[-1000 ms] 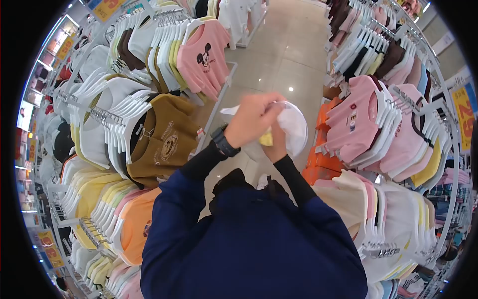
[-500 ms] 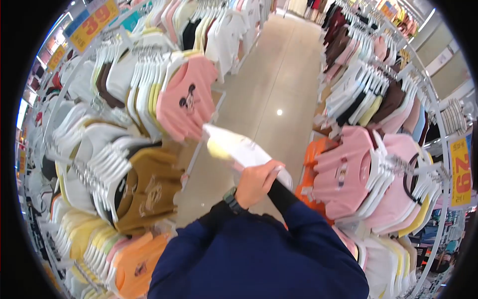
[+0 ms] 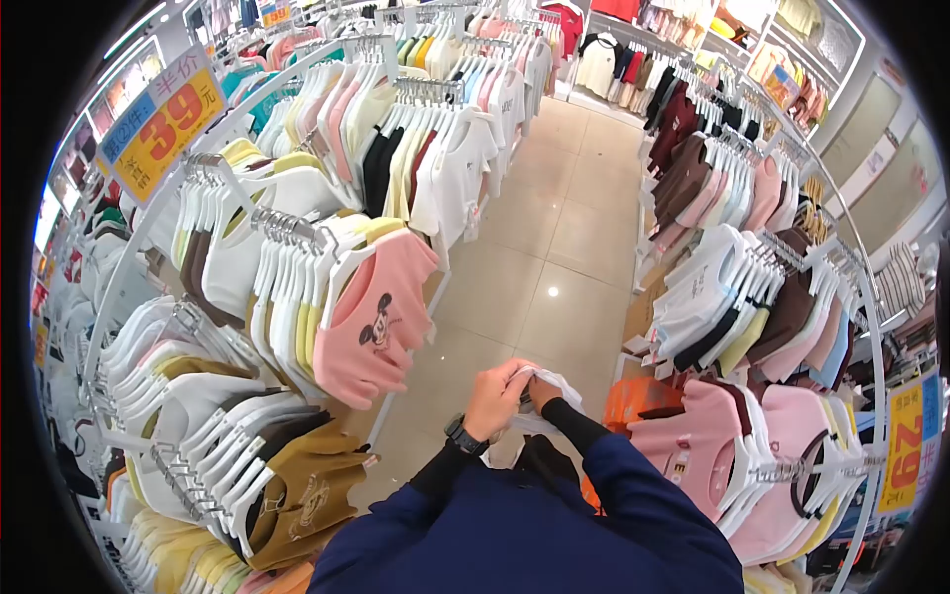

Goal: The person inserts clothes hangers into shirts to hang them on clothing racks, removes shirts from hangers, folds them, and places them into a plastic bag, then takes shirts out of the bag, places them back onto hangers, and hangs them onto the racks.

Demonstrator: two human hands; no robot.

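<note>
"Pinching lightly seems wisest with this soft white cloth point(image 3: 570, 388). Where is it exactly?"

"Between the two hands, just above the lap, at about 5 o'clock from the middle of the view. It looks bunched, with a pale fold curving out towards 2 o'clock."

"And the grip?"

"The left hand point(image 3: 492, 401) has its fingers curled onto the near edge of the cloth. The right hand point(image 3: 543, 392) is against it too, but folds hide the fingertips, so I can't tell whether it grasps or only supports."

"Then I'd have the thumbs work along the edge, spreading the bunch evenly rather than tugging one corner (thin fabric creases easily, and that watch point(image 3: 463, 436) could snag it)."

"Agreed, and elbows in. From the cloth, the orange thing point(image 3: 633, 401) is at 3 o'clock, and a pink shirt point(image 3: 683, 436) hangs at 4."

"On the other side?"

"A pink shirt with a mouse print point(image 3: 346, 342) at 10, a brown shirt point(image 3: 317, 495) at 8. The tiled floor point(image 3: 554, 247) runs off towards 12, so slack is best lifted that way, away from the hangers."
</note>
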